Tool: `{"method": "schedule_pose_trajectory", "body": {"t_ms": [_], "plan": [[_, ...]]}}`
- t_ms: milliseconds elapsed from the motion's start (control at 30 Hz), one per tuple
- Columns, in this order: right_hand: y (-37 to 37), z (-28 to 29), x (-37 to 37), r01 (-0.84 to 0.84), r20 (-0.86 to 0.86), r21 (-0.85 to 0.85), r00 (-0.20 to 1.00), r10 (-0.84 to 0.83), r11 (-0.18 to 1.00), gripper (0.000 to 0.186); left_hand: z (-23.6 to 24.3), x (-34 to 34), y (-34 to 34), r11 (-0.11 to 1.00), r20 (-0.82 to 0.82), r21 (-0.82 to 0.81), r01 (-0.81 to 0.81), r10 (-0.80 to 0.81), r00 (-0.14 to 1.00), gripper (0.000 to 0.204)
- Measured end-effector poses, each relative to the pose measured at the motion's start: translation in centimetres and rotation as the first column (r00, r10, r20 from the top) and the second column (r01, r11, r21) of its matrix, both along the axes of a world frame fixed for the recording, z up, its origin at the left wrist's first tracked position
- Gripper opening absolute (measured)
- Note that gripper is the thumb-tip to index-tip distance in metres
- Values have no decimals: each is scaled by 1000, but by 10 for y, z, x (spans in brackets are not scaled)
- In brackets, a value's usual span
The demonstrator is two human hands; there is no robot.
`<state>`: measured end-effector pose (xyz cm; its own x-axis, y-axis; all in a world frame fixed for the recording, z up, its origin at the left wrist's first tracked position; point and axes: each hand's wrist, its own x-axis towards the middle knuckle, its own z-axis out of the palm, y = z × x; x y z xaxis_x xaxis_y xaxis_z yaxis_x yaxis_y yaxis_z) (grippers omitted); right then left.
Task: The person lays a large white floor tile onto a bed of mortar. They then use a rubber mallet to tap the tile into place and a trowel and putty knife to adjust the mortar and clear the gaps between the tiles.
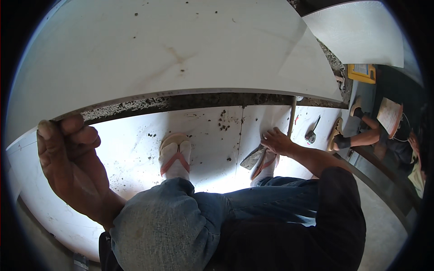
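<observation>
A large white tile [181, 49] spans the top, raised edge over a dark gap of rough bedding. My left hand [68, 162] is closed on the tile's near edge at the left, fingers curled round it. My right hand [275, 141] is closed on a dark flat trowel-like tool [251, 159], lying low beside my right foot. A thin pale stick [292, 115] stands just beside that hand, reaching up to the gap.
My sandalled feet stand on laid white tiles [210, 140] with scattered dirt bits. A black-handled tool [311, 135] lies to the right. Beyond are a yellow case [361, 73], another tile [352, 31] and a seated person [375, 135] holding something pale.
</observation>
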<state>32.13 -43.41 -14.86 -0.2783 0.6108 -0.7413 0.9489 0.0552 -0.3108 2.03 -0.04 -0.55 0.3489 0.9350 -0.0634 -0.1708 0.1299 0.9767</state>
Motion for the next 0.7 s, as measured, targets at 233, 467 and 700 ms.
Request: {"method": "schedule_pose_trajectory", "body": {"t_ms": [233,467,700], "plan": [[33,18,1,308,-161,-32,937,-309,951,22,4,-9,2,998,30,15,66,-66,997,18],[179,45,1,378,-192,16,910,-368,926,37,7,-15,4,992,26,19,128,-129,991,17],[256,38,-6,-68,45,470,998,53,880,34,1,-11,3,990,53,10,141,-141,989,16]]}}
